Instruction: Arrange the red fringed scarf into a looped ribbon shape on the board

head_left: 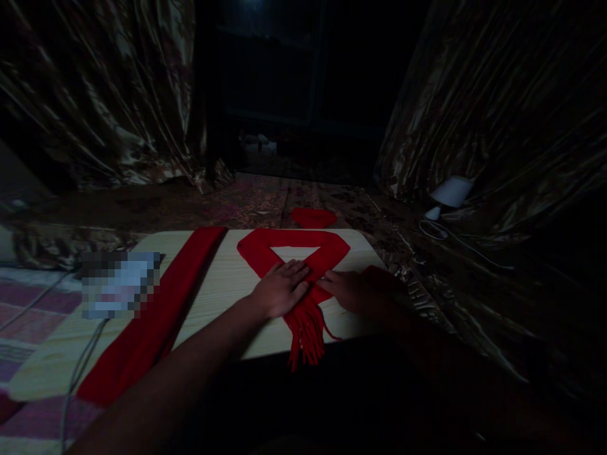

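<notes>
With the clock face centred on the two hands, fringe (306,332) of a red scarf (303,238) hangs at six o'clock, its strands spilling over the near edge of a pale wood-grain tabletop (213,316). The left hand (279,291) lies palm down over the crossing of the scarf's two ends, fingers extended and close together, pressing on the cloth without gripping it. From three o'clock the right hand (353,294) meets the scarf's edge at the crossing, its fingers partly bent; whether they pinch the cloth is too dim to tell. Towards twelve the scarf opens into a flat, folded loop around a bare triangle of wood. A dark red cloth (382,278) sits just past the right hand, between two and three. At nine, a long folded red strip (171,297) slants across the tabletop, and beside it is a pixelated object (121,284) with a cable (80,366) below, near a striped blanket (38,309). Beyond the tabletop, another red cloth (313,217) lies at twelve, a white-shaded lamp (453,191) at two, and patterned curtains (133,95) hang at ten and two, flanking a dark window (275,76)
</notes>
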{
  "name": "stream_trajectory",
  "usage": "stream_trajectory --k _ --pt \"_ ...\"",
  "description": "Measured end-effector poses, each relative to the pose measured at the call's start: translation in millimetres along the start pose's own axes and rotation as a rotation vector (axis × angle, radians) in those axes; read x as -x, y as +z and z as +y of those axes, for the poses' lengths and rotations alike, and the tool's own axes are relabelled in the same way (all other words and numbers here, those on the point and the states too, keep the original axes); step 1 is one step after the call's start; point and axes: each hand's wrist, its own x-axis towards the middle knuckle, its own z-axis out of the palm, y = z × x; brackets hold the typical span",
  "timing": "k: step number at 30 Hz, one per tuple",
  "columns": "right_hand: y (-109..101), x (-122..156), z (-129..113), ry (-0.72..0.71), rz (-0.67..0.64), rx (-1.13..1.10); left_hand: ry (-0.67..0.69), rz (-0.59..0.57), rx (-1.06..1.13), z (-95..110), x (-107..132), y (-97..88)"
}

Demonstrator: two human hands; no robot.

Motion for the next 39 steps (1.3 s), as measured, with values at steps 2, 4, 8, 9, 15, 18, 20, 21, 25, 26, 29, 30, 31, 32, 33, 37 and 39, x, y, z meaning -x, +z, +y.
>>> stream_trajectory --k 2,4,8,9,15,18,20,21,25,26,29,30,31,32,33,37,39 --pt "-3 2 -3 0.010 -0.014 0.053 -0.075 -0.127 -0.038 -4 -12 4.9" --pt "-4 7 -4 0.053 0.001 0.078 -0.111 -0.184 -0.055 -9 -17 9.6" --pt "-2 18 -2 0.121 0.036 -0.001 -0.116 -0.200 -0.060 -12 -16 11.2" --pt "-1 20 -1 0.120 0.036 -0.036 -0.116 -0.204 -0.066 -11 -16 10.4" --pt "5 21 7 0.177 -0.031 -0.037 -0.114 -0.208 -0.066 -8 -15 6.9" --pt "7 22 8 0.165 -0.120 0.062 -0.113 -0.204 -0.049 -9 -14 6.7" --pt "7 24 7 0.165 -0.120 0.113 -0.111 -0.196 -0.046 -10 -13 7.0" --pt "8 25 7 0.177 -0.110 0.130 -0.107 -0.190 -0.047 -10 -12 7.3" --pt "6 29 6 0.272 -0.046 0.190 -0.076 -0.176 -0.058 -12 -11 8.5" --pt "6 29 6 0.296 -0.026 0.203 -0.072 -0.175 -0.059 -13 -11 8.8" --pt "7 28 8 0.321 0.049 0.226 -0.068 -0.163 -0.056 -14 -10 9.6" --pt "8 28 9 0.319 0.066 0.225 -0.068 -0.158 -0.053 -14 -9 9.9" --pt "11 27 10 0.314 0.073 0.217 -0.068 -0.153 -0.052 -15 -9 10.4" --pt "13 26 12 0.300 0.068 0.198 -0.067 -0.151 -0.052 -15 -9 10.9" --pt "17 26 14 0.280 0.059 0.167 -0.067 -0.150 -0.055 -16 -8 11.5" --pt "24 28 30 0.235 0.070 -0.032 -0.059 -0.151 -0.076 -18 -7 13.9" --pt "22 30 43 0.270 0.049 -0.129 -0.052 -0.149 -0.083 -18 -7 14.4"
